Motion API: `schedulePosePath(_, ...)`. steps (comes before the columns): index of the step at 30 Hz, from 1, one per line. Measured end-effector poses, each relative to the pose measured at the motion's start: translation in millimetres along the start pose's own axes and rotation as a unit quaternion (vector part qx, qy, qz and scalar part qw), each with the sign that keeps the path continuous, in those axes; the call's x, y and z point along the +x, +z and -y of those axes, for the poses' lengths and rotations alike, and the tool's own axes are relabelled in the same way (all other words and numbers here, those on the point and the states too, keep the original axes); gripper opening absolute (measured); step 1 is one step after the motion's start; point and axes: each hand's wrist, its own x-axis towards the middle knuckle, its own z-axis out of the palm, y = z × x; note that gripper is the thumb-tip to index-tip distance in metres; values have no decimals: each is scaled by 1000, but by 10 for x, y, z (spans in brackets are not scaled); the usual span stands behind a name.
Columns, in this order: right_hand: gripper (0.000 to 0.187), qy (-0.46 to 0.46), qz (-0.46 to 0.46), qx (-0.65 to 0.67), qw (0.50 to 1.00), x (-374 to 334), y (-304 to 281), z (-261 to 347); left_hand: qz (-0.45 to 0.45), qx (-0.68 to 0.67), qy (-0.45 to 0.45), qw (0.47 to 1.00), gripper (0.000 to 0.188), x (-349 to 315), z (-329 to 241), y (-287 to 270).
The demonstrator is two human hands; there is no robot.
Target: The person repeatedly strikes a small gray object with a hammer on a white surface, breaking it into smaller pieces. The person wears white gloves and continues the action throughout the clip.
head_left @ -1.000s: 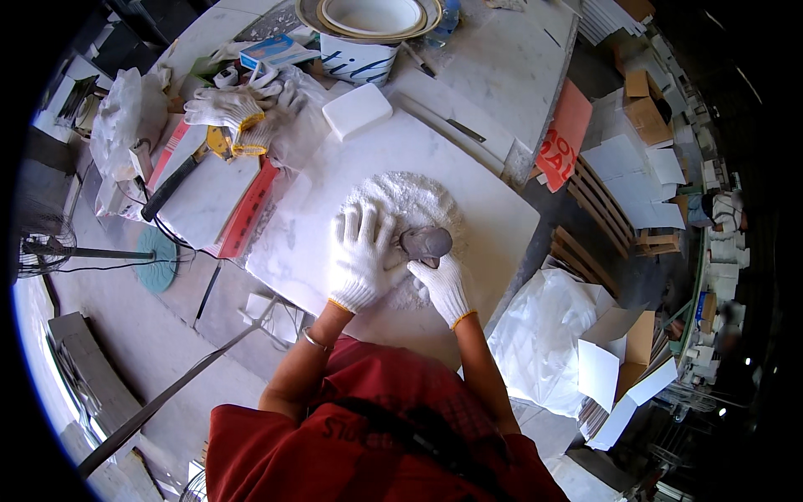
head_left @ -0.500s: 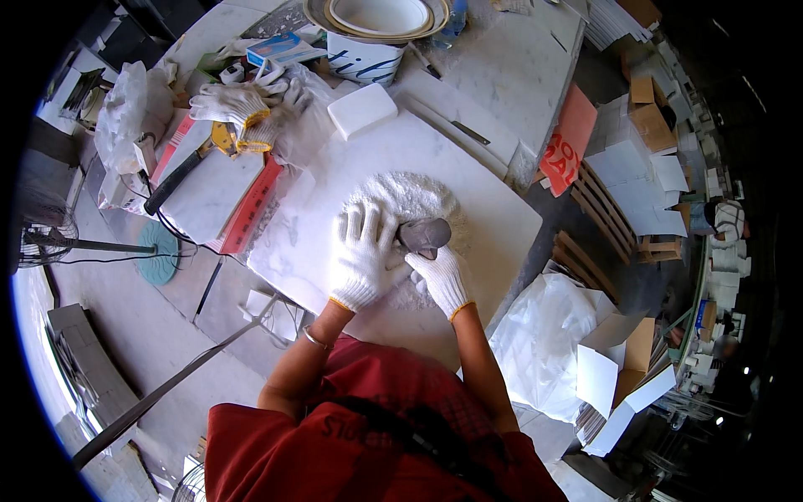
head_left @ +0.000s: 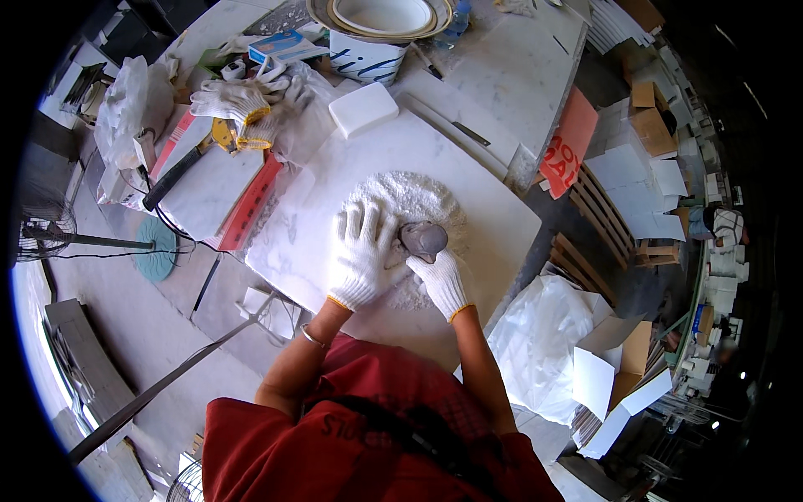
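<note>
White powder point(head_left: 406, 186) lies in a round heap on a white marble slab point(head_left: 493, 217). My left hand point(head_left: 360, 255), in a white knit glove with a yellow-edged cuff, lies on the near left of the heap, fingers stretched out and slightly apart. Close beside its fingertips is a rounded grey-brown lump with a smooth top point(head_left: 425, 238). My right hand point(head_left: 441, 282), gloved the same way, grips this lump from the near side with curled fingers. The lump's underside is hidden, and its exact kind does not show.
A white block point(head_left: 364, 110) sits at the slab's far edge. To the left are loose gloves point(head_left: 230, 102) and a black-handled tool with a yellow head point(head_left: 180, 174). Stacked bowls point(head_left: 385, 15) stand at the back. A plastic-covered bundle point(head_left: 539, 347) and open cartons are on the right.
The grey-brown lump has tilted and shifted slightly in my right hand, showing more of its rounded top. My left hand stays in nearly the same place.
</note>
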Motion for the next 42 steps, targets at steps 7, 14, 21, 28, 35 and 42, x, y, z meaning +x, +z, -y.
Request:
schedulePosePath(7,22,136,45,227,963,-383,-446,963,-11,-4,-1,1000,78,-8,30,41)
schedulePosePath(14,41,-72,-30,-197,977,-264,-158,449,2,-3,-4,1000,80,-16,12,-12)
schedulePosePath(21,27,193,71,193,959,-190,-298,782,-10,6,3,1000,84,-16,13,7)
schedulePosePath(28,33,59,26,143,988,-326,-298,525,-5,9,5,1000,84,-26,20,-7)
schedulePosePath(35,30,204,72,223,951,-128,-190,646,3,-1,-3,1000,83,1,10,-21)
schedulePosePath(42,25,111,38,175,978,-434,-463,1019,18,-9,-16,1000,82,-78,58,34)
